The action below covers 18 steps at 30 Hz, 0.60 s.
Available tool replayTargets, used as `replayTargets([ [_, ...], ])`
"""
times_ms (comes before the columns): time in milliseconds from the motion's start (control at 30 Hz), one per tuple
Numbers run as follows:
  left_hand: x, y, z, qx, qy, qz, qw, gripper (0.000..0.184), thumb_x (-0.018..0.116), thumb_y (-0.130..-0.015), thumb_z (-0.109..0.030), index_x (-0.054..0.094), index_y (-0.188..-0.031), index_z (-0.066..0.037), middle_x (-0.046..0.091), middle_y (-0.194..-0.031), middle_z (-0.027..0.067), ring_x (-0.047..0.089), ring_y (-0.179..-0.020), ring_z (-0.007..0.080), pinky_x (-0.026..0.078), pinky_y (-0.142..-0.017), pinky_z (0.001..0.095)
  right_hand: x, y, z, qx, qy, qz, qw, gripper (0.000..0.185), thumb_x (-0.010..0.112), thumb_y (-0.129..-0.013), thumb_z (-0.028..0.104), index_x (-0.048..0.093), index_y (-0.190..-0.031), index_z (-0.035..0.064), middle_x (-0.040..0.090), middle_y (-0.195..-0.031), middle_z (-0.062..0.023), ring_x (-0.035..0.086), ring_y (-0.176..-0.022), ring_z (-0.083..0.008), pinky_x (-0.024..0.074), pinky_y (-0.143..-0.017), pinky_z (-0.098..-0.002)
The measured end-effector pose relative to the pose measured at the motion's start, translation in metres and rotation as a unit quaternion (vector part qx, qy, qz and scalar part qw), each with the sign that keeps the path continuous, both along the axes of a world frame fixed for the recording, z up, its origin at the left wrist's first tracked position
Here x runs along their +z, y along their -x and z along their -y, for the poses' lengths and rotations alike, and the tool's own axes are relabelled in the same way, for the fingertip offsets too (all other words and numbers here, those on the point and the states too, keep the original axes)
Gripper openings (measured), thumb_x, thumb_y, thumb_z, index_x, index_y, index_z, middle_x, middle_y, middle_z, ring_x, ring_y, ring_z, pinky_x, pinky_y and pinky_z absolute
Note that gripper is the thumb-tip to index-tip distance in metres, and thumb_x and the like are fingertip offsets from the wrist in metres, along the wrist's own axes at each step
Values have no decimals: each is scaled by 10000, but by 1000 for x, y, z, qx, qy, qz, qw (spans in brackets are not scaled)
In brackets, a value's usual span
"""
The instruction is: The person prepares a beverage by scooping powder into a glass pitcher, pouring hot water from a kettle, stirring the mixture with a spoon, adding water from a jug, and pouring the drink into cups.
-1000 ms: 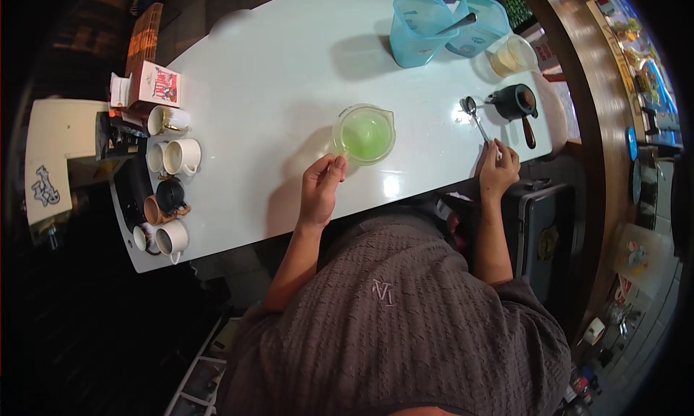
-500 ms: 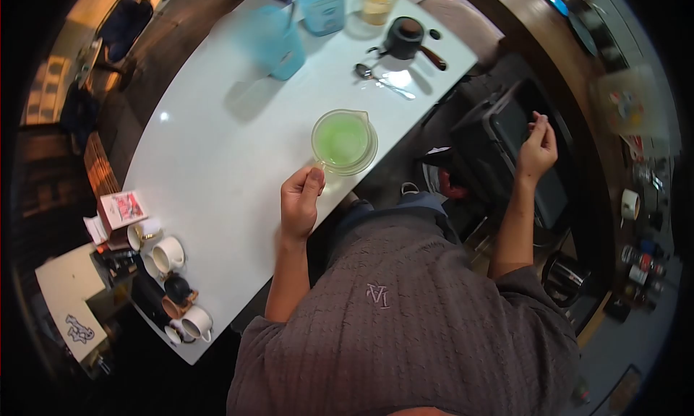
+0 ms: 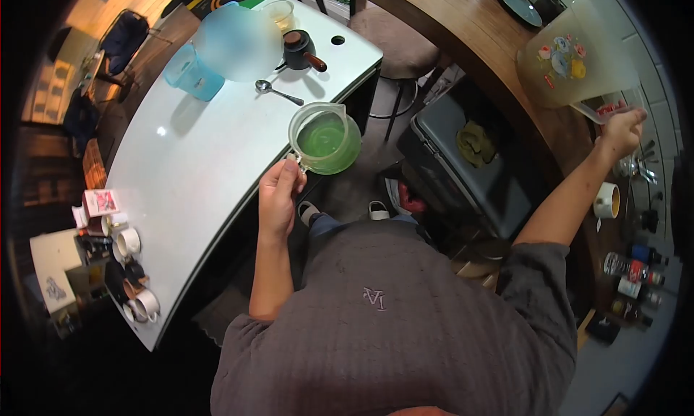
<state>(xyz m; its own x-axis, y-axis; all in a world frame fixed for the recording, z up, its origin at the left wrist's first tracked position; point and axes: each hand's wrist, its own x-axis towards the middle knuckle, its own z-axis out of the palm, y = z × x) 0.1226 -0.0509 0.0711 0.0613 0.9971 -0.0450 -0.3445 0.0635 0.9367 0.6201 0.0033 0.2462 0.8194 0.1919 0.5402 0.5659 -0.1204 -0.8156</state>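
My left hand (image 3: 277,195) grips the handle of a clear glass measuring jug (image 3: 324,138) that holds green liquid. The jug is in the air past the white table's edge, spout away from me. Stretched out to the right, my right hand (image 3: 622,133) is closed round a clear piece that looks like the handle of a large translucent pitcher (image 3: 557,65) with printed flowers. This pitcher is at the wooden counter; parts of it blur into the background.
On the white table (image 3: 210,177) are a blue container (image 3: 194,75), a spoon (image 3: 278,91), a dark pot with a wooden handle (image 3: 298,51) and several cups (image 3: 144,304). A grey bin (image 3: 470,163) with a cloth (image 3: 475,143) and a stool (image 3: 394,44) stand between table and counter (image 3: 448,26).
My view has turned right, toward the counter. My right hand has moved from empty air to the flowered pitcher's handle. The jug has left its place over the table and hangs past the edge.
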Motion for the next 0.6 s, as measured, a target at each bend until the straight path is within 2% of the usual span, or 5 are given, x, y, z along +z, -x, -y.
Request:
replayTargets([
  [100, 6, -29, 19, 31, 31, 23, 999, 387, 519, -972, -297, 465, -646, -95, 398, -622, -35, 349, -600, 79, 288, -556, 232, -1, -25, -14, 89, -100, -71, 988, 550, 315, -990, 434, 578, -937, -47, 605, -708, -82, 594, -654, -168, 494, -643, -307],
  [267, 9, -38, 53, 76, 41, 0, 996, 383, 518, -971, -307, 452, -654, -101, 372, -627, -35, 327, -600, 80, 301, -569, 243, 10, -2, -17, 59, -49, -100, 992, 654, 330, -962, 555, 594, -832, -29, 600, -688, -89, 580, -615, -195, 496, -620, -337],
  [367, 10, -29, 69, 112, 32, -3, 993, 392, 533, -964, -316, 476, -644, -97, 398, -618, -41, 338, -596, 69, 286, -559, 229, 14, 13, -21, 6, -54, -25, 998, 709, 385, -920, 617, 614, -810, -45, 631, -735, -129, 619, -706, -235, 506, -671, -359],
  [467, 10, -14, 87, 152, 41, -21, 987, 398, 521, -969, -309, 442, -635, -108, 349, -616, -45, 301, -588, 72, 287, -559, 238, 20, 16, -22, 18, -80, 34, 996, 696, 401, -919, 609, 610, -815, -46, 630, -747, -132, 619, -727, -244, 501, -678, -345],
  [600, 12, 13, 108, 197, 46, -26, 979, 408, 506, -976, -301, 395, -624, -127, 294, -611, -51, 261, -578, 77, 278, -555, 246, 46, 45, -10, 126, -134, 10, 983, 608, 442, -927, 559, 587, -833, -24, 582, -709, -85, 546, -634, -178, 463, -612, -296],
])
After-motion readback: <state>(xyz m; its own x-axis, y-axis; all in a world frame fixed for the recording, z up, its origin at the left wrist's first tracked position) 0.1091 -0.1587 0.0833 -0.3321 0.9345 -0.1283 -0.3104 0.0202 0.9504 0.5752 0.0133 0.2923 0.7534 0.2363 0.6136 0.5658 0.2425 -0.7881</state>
